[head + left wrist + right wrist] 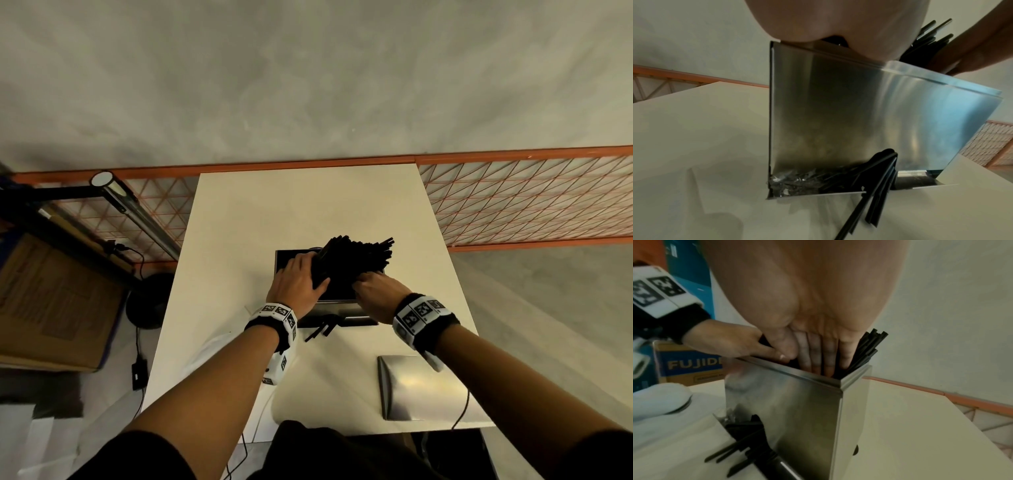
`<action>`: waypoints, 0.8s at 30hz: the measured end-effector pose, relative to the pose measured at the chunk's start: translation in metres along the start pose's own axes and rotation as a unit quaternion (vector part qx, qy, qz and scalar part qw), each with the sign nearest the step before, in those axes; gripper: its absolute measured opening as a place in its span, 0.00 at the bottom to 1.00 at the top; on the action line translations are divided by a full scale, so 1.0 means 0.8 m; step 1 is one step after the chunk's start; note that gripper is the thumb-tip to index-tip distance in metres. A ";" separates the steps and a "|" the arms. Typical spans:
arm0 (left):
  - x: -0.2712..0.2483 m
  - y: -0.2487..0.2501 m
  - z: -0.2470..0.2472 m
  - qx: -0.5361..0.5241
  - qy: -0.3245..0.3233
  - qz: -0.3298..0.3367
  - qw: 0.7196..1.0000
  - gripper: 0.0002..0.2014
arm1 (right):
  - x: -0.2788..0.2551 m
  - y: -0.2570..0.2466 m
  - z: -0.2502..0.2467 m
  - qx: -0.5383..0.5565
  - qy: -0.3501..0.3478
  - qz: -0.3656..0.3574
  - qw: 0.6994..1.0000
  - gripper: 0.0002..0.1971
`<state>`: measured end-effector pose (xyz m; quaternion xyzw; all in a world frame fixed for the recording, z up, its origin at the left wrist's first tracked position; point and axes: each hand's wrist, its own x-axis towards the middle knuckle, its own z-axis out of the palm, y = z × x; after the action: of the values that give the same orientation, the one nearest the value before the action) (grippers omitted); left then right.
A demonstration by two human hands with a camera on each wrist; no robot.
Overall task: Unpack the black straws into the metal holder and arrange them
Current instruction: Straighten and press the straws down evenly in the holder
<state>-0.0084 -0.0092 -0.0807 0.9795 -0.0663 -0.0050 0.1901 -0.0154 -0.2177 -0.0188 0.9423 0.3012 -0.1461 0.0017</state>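
Observation:
A square metal holder (334,305) stands mid-table, its steel front wall (838,113) filling the left wrist view. A thick bundle of black straws (356,260) leans right out of its open top. My left hand (310,274) grips the bundle's left side, thumb wrapped round the near face. My right hand (363,282) has its straight fingers (818,356) pushed down inside the front rim, against the straws (869,345). A few loose straws (322,330) poke out of the tray slot at the holder's foot (879,186), beside crumpled clear wrap (793,181).
A flat metal lid (421,387) lies near the table's front right corner. Cardboard boxes (51,301) and a printed carton (690,365) stand off the table to the left. An orange wire fence (531,198) runs behind. Cables hang at the table's left and front edges.

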 end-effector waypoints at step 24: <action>0.000 0.000 0.001 0.001 0.006 0.001 1.000 0.32 | 0.071 0.022 0.024 -0.164 -0.113 -0.042 0.979 0.18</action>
<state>-0.0082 -0.0092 -0.0813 0.9797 -0.0659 0.0008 0.1895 0.0335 -0.2012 -0.0541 0.8932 0.3584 -0.1998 0.1840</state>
